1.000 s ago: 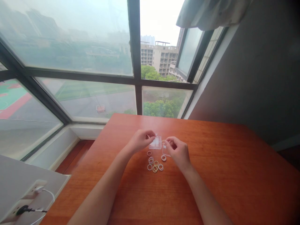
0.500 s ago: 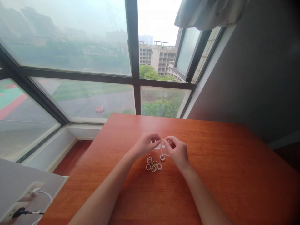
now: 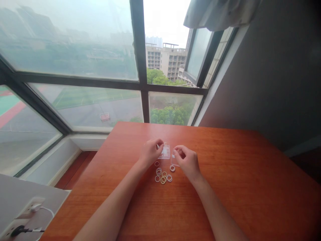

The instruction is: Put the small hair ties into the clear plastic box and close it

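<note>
My left hand (image 3: 152,150) is closed in a pinch at the left side of a clear plastic box (image 3: 165,154). A small pale hair tie (image 3: 165,143) shows at its fingertips, above the box's far part. My right hand (image 3: 187,160) is also pinched closed, just over a clear plastic lid-like piece (image 3: 174,162) that it partly covers. What lies between its fingertips, if anything, is hidden. Nearer to me, several loose hair ties lie on the table: a pinkish one (image 3: 156,164), a white one (image 3: 172,168) and yellowish ones (image 3: 163,180) among them.
The reddish-brown wooden table (image 3: 238,180) reaches toward a dark-framed window (image 3: 100,83). A grey wall (image 3: 255,83) rises at the right, with a bunched curtain (image 3: 218,15) above. Plugs and cables (image 3: 22,230) sit in wall sockets at the lower left.
My hands have moved apart. The left has shifted left and slightly away with the hair tie, off from the right fingertips, uncovering more of the clear box. The view has turned slightly.
</note>
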Motion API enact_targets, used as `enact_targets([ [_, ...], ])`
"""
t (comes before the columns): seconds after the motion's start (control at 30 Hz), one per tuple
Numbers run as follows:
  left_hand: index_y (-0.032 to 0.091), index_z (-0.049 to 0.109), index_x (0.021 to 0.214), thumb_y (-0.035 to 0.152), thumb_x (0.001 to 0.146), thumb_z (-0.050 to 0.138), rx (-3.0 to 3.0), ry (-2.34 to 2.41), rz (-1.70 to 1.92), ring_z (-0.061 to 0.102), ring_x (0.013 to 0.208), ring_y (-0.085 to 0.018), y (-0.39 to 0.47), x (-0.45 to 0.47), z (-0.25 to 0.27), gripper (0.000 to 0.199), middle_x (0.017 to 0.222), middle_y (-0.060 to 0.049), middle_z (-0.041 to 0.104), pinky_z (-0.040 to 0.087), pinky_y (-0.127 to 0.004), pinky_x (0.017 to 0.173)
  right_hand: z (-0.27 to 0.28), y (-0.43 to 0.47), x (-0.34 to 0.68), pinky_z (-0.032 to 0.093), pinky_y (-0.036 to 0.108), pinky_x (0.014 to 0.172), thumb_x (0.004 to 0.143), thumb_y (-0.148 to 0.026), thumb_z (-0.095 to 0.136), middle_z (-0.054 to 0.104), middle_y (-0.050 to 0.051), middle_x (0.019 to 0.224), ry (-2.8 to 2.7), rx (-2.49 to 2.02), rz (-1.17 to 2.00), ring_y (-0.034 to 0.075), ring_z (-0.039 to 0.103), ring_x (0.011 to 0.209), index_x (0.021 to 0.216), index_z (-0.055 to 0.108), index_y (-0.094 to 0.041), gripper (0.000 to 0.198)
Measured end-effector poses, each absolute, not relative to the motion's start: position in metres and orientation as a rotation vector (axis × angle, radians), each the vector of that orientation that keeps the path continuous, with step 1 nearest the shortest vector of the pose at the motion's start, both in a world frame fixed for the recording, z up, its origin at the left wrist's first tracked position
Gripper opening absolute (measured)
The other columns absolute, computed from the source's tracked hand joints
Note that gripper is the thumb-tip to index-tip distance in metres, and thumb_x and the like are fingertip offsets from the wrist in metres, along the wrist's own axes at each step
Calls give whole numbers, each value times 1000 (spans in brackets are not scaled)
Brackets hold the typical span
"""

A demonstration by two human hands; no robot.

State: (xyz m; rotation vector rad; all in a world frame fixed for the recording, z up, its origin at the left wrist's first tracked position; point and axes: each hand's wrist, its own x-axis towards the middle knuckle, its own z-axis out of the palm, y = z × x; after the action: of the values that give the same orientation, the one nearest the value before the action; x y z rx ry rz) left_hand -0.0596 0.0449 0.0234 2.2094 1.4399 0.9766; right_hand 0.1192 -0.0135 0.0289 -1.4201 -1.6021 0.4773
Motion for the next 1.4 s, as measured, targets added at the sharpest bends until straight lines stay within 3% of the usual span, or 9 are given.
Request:
enact_targets([
  [0.4,19,65,80,23,81,56,2186,1430,1032,55,62,-11,51,-70,25,10,71,0,64,41,-21,61,29,-14,119,36,20,54,82,-28,57,51,-4,54,-1734,-1405,530,10,47,51,81,68,-18,14],
  [0.63,18,64,77,24,82,56,2143,1452,1113,55,62,-11,55,-81,35,11,71,0,65,41,-21,59,29,-23,111,34,20,57,80,-21,59,59,-4,59,-2108,-1301,690,9,49,54,82,69,-22,11],
  [0.77,19,64,78,25,82,55,2142,1465,1120,56,62,-11,56,-83,36,12,72,0,66,41,-22,59,27,-29,103,33,20,57,82,-25,59,63,-4,64,-2198,-1312,732,9,52,57,87,70,-25,12],
  [1.1,18,65,78,25,82,55,2152,1421,1091,56,62,-11,55,-81,32,12,72,-1,66,43,-21,59,25,-32,99,32,21,57,83,-31,59,68,-3,71,-2294,-1390,696,11,58,64,87,70,-27,12],
  [1.4,19,65,78,24,81,55,2154,1431,1080,57,63,-12,54,-80,33,12,72,0,67,43,-22,59,25,-33,98,29,21,55,79,-21,58,68,-3,72,-2312,-1390,624,11,57,63,79,69,-25,11],
])
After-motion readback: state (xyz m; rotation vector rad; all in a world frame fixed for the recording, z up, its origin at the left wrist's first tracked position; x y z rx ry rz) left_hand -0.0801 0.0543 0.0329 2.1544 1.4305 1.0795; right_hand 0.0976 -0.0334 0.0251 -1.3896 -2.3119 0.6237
